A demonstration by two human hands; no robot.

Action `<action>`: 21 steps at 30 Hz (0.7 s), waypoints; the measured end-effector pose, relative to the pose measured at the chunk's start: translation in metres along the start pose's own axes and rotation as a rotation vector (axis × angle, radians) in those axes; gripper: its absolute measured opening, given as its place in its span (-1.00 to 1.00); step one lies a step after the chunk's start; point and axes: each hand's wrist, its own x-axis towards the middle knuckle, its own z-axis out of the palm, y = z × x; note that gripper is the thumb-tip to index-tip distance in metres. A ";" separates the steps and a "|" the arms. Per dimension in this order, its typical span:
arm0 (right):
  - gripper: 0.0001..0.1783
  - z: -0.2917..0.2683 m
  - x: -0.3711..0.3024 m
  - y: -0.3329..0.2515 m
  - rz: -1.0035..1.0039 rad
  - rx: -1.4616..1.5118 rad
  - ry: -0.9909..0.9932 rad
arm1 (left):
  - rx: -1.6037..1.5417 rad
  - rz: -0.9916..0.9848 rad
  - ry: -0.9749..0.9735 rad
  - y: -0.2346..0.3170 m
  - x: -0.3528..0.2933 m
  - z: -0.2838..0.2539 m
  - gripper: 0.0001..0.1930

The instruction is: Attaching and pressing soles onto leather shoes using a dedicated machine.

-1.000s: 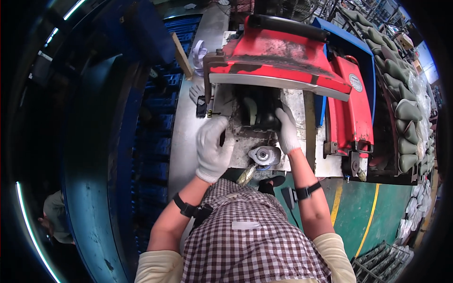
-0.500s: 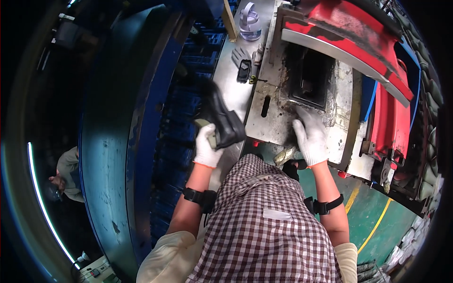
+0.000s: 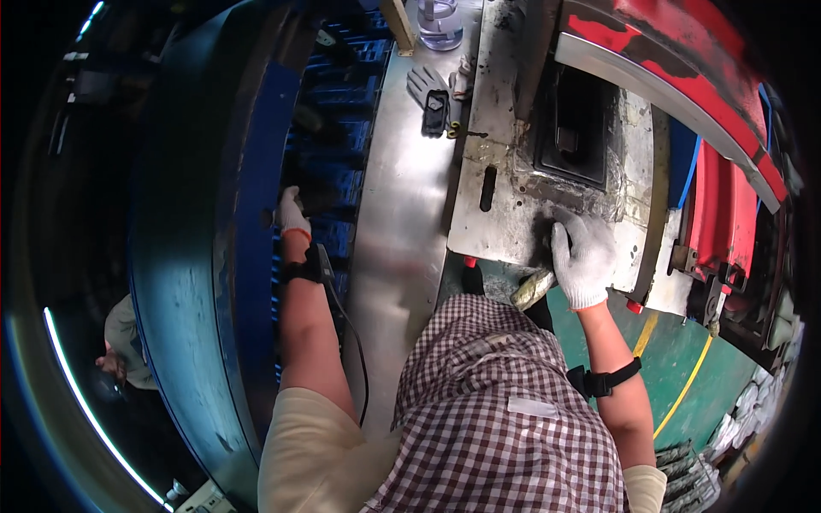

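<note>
My left hand, in a white knit glove with an orange cuff, reaches into the shadowed blue slatted rack on the left. Its fingers are curled, and a dark shape lies right beside them, too dim to name. My right hand, gloved the same way, rests at the near edge of the worn metal machine table. Its thumb stands apart from the fingers, with nothing held. Beyond that hand, a black rectangular mould is set into the table.
A red machine arm arches over the table's right side. On the steel ledge lie a grey glove and a black device; a clear jug stands behind. Another person is at the far left.
My left hand has carried a black boot leftward, off the ledge area and into the rack, where the boot no longer shows clearly. My right hand stays at the table edge.
</note>
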 end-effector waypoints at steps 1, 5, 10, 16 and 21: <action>-0.84 -0.001 0.003 -0.002 -0.012 0.027 -0.008 | 0.099 0.084 0.069 0.008 0.020 -0.016 -0.57; -0.85 0.002 -0.008 0.008 0.067 -0.108 -0.022 | 0.973 0.334 0.370 -0.036 0.004 0.098 -0.07; -0.86 0.005 -0.001 -0.002 0.011 -0.024 -0.034 | 0.854 0.216 0.478 -0.018 -0.046 0.058 0.02; -0.92 0.005 -0.004 0.000 0.056 -0.013 -0.048 | 1.036 0.595 0.502 -0.075 -0.174 -0.029 -0.09; -0.90 0.008 -0.009 0.004 0.038 -0.033 -0.031 | 1.065 -0.094 1.283 -0.075 -0.243 -0.137 -0.26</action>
